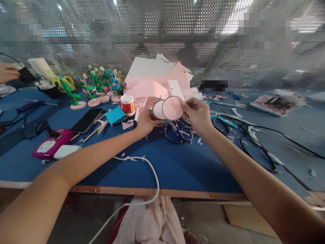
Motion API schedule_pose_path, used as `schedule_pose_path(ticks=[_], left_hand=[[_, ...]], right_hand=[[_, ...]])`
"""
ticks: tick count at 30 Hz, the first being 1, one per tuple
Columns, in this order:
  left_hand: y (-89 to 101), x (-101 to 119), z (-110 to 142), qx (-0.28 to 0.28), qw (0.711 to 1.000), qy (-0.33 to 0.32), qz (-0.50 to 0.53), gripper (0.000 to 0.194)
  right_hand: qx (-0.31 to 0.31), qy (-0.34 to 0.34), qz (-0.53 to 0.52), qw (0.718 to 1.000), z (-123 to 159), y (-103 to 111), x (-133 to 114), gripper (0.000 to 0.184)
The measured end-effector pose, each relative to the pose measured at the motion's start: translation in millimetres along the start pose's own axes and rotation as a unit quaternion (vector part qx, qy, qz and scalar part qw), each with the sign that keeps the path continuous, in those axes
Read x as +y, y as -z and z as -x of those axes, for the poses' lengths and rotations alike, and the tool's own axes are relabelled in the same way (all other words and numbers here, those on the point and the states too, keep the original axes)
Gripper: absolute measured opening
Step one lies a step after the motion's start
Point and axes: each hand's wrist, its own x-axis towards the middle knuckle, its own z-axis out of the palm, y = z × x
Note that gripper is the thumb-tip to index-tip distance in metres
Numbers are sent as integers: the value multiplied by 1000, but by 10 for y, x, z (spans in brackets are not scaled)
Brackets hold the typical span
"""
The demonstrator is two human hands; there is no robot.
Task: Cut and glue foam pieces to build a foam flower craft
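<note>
My right hand [198, 113] pinches the edge of a pink paper disc [172, 108] with a dark outline. The disc overlaps a white round piece with a dark rim [157, 110]. My left hand [146, 118] is curled around that white piece from its left side; whether it is a flat disc or a round container, I cannot tell. Scissors with blue handles [179, 132] lie on the table just below the discs. By my left hand are a marker [136, 117], a red and white tub [128, 105] and a piece of blue paper [116, 115].
Several green spiral paper models on pink bases [94, 101] stand left. A phone [87, 120], magenta power socket [48, 145] and white cable [152, 169] lie nearer. Pink and white sheets [149, 76] pile behind. Black cables [256, 149] run right. Another person's hand [8, 73] shows far left.
</note>
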Motion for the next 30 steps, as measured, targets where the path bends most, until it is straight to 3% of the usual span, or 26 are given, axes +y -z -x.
schedule_pose_path(ticks=[6, 10, 18, 30], left_hand=[[-27, 22, 10, -7, 1000, 7, -25, 89], [-34, 56, 23, -5, 999, 0, -32, 84], [-12, 0, 9, 1, 999, -4, -52, 83], [-10, -1, 11, -13, 998, -9, -62, 78]], right_hand=[[27, 51, 82, 995, 62, -75, -6, 33], [43, 49, 124, 990, 71, -80, 7, 31], [47, 50, 139, 988, 49, -91, 29, 24], [45, 80, 166, 982, 94, -104, 27, 27]])
